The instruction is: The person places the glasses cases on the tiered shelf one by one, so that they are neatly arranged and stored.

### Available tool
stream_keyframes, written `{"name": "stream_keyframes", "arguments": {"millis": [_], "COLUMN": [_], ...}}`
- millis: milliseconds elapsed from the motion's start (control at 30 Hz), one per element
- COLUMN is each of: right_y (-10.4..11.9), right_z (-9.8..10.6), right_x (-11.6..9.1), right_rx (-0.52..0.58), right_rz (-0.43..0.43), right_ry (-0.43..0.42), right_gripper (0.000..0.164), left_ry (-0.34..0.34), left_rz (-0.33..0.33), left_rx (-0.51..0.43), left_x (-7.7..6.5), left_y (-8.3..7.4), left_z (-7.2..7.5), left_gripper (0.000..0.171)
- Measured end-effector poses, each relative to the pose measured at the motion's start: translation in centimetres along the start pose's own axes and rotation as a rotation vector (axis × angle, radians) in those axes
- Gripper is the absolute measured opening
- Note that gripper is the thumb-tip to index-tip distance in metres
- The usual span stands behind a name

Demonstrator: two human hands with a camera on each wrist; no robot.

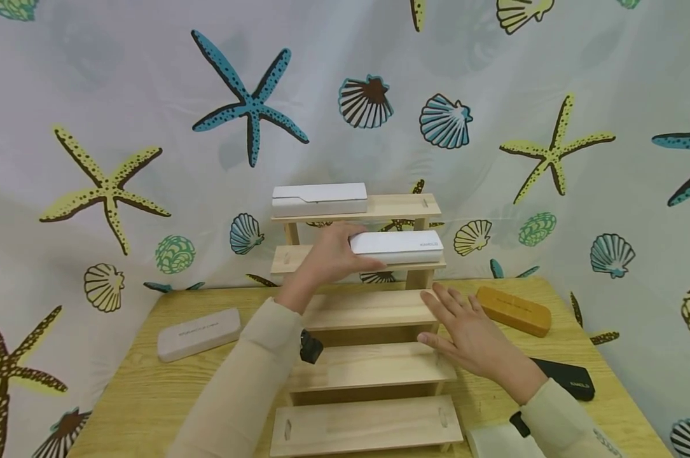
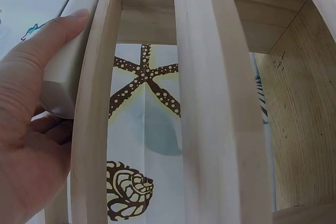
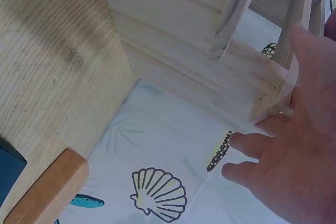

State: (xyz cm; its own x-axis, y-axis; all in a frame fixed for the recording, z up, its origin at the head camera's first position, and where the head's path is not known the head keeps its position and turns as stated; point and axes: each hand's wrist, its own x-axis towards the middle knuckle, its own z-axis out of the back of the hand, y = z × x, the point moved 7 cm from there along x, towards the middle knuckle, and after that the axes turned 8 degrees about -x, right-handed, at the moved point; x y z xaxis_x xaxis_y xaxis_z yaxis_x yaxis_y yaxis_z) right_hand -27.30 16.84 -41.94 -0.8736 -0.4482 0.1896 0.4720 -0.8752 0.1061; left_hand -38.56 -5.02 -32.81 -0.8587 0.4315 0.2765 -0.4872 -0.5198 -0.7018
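A wooden stepped display rack [image 1: 373, 423] stands on the table, its steps rising toward the back. On its second step from the top lies a white glasses case [image 1: 404, 245] with small lettering. My left hand [image 1: 330, 254] holds this case by its left end, thumb along the front and fingers behind. In the left wrist view, the thumb presses the side of the case [image 2: 65, 80] close over the step's edge. My right hand [image 1: 465, 334] rests at the right end of the middle step, fingers extended. Another white glasses case [image 1: 322, 200] lies at the left of the top step.
A pale glasses case [image 1: 198, 334] lies on the table left of the rack. At the right are an orange case [image 1: 513, 310], a dark case [image 1: 573, 380] and a whitish one [image 1: 499, 442] partly under the right sleeve. A patterned curtain [image 1: 379, 51] hangs close behind.
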Motion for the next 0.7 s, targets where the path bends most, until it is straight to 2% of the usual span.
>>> {"name": "stream_keyframes", "arguments": {"millis": [433,700], "right_y": [-0.1,-0.07], "right_z": [0.06,-0.02], "right_x": [-0.06,0.02], "right_rx": [-0.015,-0.007], "right_rz": [-0.004,-0.001], "right_ry": [-0.003,0.003], "right_gripper": [0.077,0.077], "left_ry": [0.016,0.038], "left_rz": [-0.005,0.044], "left_rx": [0.046,0.044], "left_x": [0.46,0.54], "left_y": [-0.08,0.22], "left_z": [-0.49,-0.46], "left_gripper": [0.056,0.072]}}
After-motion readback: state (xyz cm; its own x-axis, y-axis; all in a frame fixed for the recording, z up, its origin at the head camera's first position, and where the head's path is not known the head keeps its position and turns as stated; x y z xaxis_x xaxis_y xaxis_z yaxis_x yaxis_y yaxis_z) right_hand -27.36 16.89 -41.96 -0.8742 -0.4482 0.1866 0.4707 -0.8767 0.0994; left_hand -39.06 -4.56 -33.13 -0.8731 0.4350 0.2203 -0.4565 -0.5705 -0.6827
